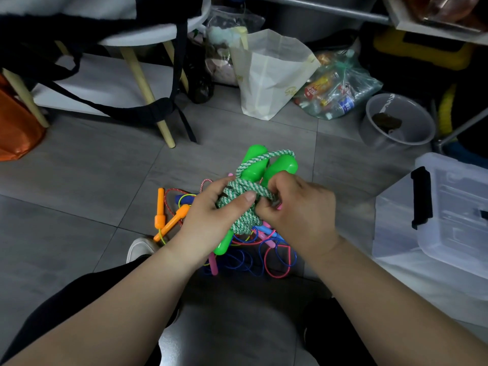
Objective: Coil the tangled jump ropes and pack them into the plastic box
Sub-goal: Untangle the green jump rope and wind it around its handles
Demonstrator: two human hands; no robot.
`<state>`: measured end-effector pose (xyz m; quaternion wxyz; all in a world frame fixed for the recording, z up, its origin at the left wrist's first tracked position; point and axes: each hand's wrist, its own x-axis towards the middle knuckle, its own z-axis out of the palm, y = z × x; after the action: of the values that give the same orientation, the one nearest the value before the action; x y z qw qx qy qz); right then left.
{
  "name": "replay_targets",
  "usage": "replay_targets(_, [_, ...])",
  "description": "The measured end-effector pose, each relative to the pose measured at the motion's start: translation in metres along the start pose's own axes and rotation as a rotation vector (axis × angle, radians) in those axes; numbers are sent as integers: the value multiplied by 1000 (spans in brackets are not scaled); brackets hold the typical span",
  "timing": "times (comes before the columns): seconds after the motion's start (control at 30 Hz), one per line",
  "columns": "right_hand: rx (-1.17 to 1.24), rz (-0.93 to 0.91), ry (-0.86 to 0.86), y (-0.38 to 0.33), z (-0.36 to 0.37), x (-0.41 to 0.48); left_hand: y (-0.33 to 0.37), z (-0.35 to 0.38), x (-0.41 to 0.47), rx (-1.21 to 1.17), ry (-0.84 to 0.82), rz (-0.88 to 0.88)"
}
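This looks like a lived-in home, a cluttered storage corner rather than a workplace. The grey tiled floor (79, 167) is lined along its far side with household odds and ends: a small round white table with pale wooden legs (148, 35) draped in black fabric bag straps (111, 108), an upright cream plastic shopping bag (269, 75), a clear plastic bag of bottles and packets (340, 88), a translucent grey plastic bucket (369, 133) and a shiny orange bag (15, 128). A clear plastic storage box with a black latch (454, 207) sits at the right, and a yellow and black case (422, 48) is tucked under a white shelf (412, 23)
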<state>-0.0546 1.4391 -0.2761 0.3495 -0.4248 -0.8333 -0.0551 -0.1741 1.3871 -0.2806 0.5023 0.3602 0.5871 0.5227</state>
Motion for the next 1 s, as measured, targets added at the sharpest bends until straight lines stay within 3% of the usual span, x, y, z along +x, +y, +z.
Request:
replay_targets(0.13, [137, 114, -34, -3, 8, -11, 1, 1, 1, 64, 72, 125])
replay_targets(0.33, [746, 411, -339, -6, 4, -11, 0, -11, 6, 87, 144, 192])
replay_targets(0.4, [837, 494, -381, -4, 4, -10, 0, -10, 4, 74, 127, 182])
replay_targets(0.67, [402, 81, -214, 4, 2, -6, -4, -7, 4, 8, 37, 135])
replay_targets(0.9, [568, 158, -422, 11, -2, -1, -3, -10, 2, -97, -11, 57])
replay_targets(1.0, [565, 207, -431, 10, -2, 0, -3, -8, 3, -159, -28, -18])
